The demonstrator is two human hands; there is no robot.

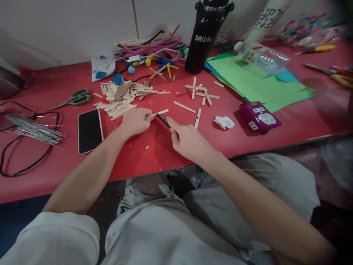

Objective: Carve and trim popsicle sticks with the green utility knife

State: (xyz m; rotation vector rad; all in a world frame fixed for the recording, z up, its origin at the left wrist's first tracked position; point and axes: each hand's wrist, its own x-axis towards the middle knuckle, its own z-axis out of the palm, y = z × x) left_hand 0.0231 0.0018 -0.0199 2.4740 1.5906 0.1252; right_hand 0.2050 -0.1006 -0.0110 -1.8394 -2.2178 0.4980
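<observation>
My left hand (137, 120) pinches a wooden craft stick (162, 112), whose far end points right. My right hand (190, 140) is closed around a slim dark tool (163, 120) that looks like a craft knife. Its tip meets the stick beside my left fingertips; exactly how they touch is too small to tell. Behind my left hand lies a heap of craft sticks (121, 105). To the right are loose sticks (184, 106) and joined, crossed sticks (205, 95). A small wood chip (147, 147) rests near the front.
A phone (89, 131), green-handled scissors (79, 97) and thin wires (35, 129) lie left. Behind stand a black bottle (202, 40) and pink pipe cleaners (154, 48). Right are white fluff (224, 122), a purple power adapter (259, 117), green sheets (275, 92) and pliers (342, 79).
</observation>
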